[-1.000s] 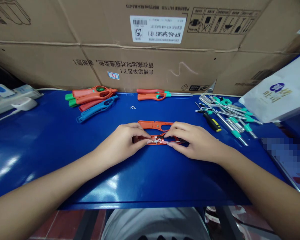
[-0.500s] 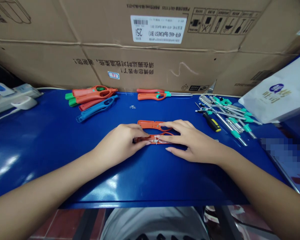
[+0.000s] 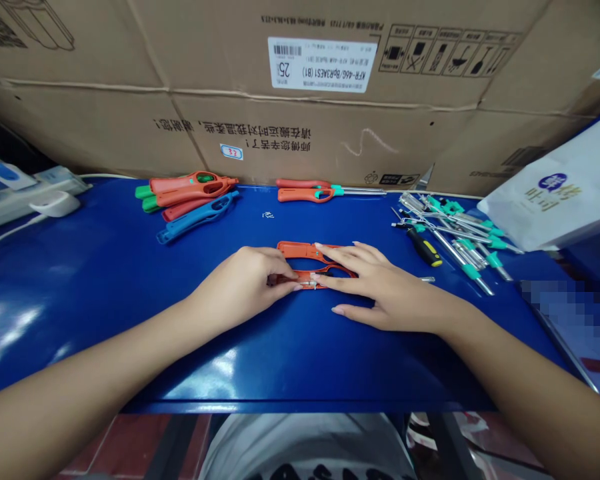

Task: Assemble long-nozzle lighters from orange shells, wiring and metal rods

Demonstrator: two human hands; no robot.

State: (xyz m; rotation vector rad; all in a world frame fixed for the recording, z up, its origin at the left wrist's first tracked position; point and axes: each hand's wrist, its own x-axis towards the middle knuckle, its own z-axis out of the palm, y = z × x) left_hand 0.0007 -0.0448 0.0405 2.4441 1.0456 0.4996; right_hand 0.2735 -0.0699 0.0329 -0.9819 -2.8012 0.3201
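Observation:
My left hand point(image 3: 243, 279) is closed in a pinch on the left end of an orange lighter shell half point(image 3: 306, 275), which lies hollow side up and has white wire and small parts inside. Spread over its right side is my right hand point(image 3: 393, 287), with a fingertip resting by the wire. Another finger of that hand touches a second orange shell half point(image 3: 296, 251) just behind. A metal tube's end point(image 3: 429, 279) sticks out past my right hand; its middle is hidden.
Orange, green and blue shells point(image 3: 197, 192) are piled at back left. Two orange lighters with metal tubes point(image 3: 305, 193) lie at the back. On the right are several metal tube assemblies point(image 3: 460, 243), a black-yellow screwdriver point(image 3: 424, 247) and a white bag point(image 3: 545, 193). A cardboard box point(image 3: 205, 113) stands behind.
My right hand's fingers have spread and shifted slightly over the shell halves. More of the metal tube's end shows beyond that hand. My left hand keeps its pinch.

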